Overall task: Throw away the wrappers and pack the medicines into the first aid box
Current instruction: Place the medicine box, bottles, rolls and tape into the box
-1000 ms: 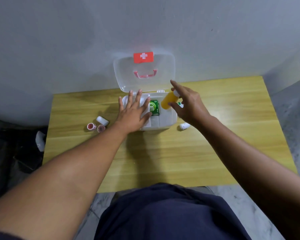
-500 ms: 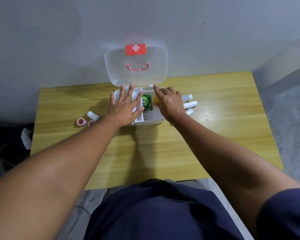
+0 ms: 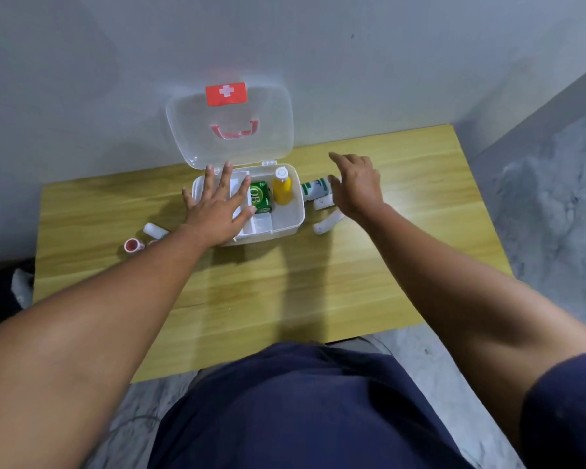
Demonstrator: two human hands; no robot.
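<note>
Pressing flat with fingers spread, the left hand [image 3: 217, 211] rests on the open white plastic first aid box [image 3: 286, 222]; the right hand [image 3: 359, 187], fingers apart, hovers over the white green-labelled bottle [image 3: 315, 189] just right of it, orange bottle [image 3: 282, 189] inside.

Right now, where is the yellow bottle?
In the head view, the yellow bottle lies inside the open first aid box, in its right part, just right of the green packet and left of the right hand.
</note>
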